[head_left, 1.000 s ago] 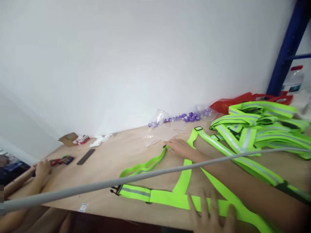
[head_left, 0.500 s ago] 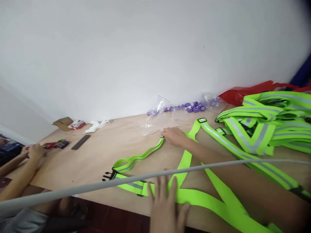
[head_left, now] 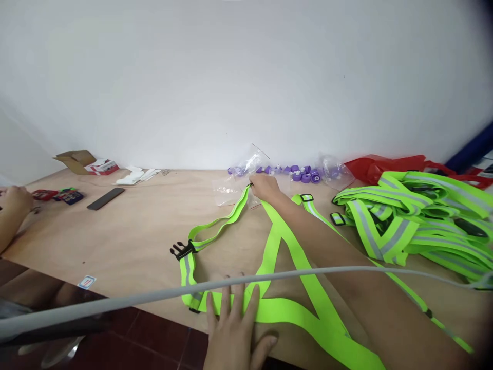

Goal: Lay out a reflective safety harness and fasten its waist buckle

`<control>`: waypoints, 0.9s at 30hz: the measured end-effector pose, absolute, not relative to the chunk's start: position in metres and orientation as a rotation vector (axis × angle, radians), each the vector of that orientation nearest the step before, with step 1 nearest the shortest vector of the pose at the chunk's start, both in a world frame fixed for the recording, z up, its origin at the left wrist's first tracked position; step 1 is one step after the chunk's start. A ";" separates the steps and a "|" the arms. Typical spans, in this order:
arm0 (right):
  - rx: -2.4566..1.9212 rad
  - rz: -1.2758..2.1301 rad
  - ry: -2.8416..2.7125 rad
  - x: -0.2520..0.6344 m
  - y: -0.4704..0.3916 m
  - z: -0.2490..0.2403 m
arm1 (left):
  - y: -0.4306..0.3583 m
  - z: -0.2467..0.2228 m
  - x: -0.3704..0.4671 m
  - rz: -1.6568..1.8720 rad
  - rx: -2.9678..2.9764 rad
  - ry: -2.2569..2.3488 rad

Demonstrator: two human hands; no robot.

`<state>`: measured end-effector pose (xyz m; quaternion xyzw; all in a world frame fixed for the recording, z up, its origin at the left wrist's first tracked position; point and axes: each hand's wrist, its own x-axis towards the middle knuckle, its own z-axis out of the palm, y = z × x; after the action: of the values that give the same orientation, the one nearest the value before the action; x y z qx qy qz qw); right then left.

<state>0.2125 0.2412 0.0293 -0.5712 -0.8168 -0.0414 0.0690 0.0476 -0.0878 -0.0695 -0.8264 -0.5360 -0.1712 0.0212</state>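
My left hand (head_left: pixel 234 329) lies flat and open, fingers spread, pressing the lower band of the neon reflective strap vest (head_left: pixel 287 280) against the near edge of the worktop (head_left: pixel 127 231). My right hand (head_left: pixel 264 187) is stretched out toward the far edge, fingers pinched on the end of one of the vest's straps. The vest is spread flat across the middle of the worktop, its black buckle (head_left: pixel 181 250) lying to the left. I judge it light and limp webbing, with no stiffness to hold a shape, so it will sag and twist if lifted by one point; the flat bands near the joins or the buckle look like the surest places to take hold. A pile of more vests (head_left: pixel 416 216) sits by the right edge, and small purple parts in clear bags (head_left: pixel 296 173) lie along the far edge.
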 end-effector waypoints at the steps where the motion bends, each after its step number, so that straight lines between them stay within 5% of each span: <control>1: -1.722 -0.117 -2.466 0.212 0.240 0.027 | -0.086 -0.060 0.041 -0.644 -2.594 -1.687; 5: -1.670 -0.100 -2.498 0.209 0.227 0.028 | -0.057 -0.019 -0.021 -1.223 -2.287 -1.960; 11: -1.264 -0.084 -2.633 0.175 0.150 0.039 | 0.009 -0.011 -0.114 -0.941 -1.736 -2.565; 17: -0.366 0.097 -2.854 0.137 0.032 -0.008 | 0.020 -0.025 -0.131 -0.887 -1.643 -2.702; 27: -0.328 0.146 -2.796 0.138 0.005 -0.035 | 0.011 -0.009 -0.130 -1.008 -1.636 -2.623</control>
<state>0.1381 0.0055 -0.0350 -0.1149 -0.9790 0.0512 0.1607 -0.1302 0.0106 -0.0094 -0.5024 -0.8054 -0.3097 -0.0548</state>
